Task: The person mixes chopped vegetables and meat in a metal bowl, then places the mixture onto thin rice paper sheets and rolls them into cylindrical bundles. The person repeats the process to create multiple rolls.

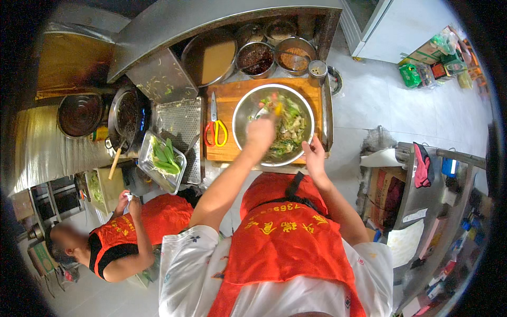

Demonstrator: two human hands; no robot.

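My left hand (260, 134) is closed and blurred over the large metal mixing bowl (239, 139), at its left inner side. It seems to grip a utensil, partly hidden by the fist. Leafy greens and other mixed food (292, 126) lie inside the bowl. With its fingers at the rim, my right hand (315, 155) holds the bowl's lower right side. The bowl rests on a wooden cutting board (222, 85). Scissors (215, 126) with one red and one yellow handle lie on the board, left of the bowl and apart from it.
Behind the board stand metal pots of sauce (255, 59) and a metal shaker (317, 71). A clear plastic tray (180, 174) of green leaves sits left, near a wok (126, 115). A co-worker (130, 233) in a red apron is at lower left.
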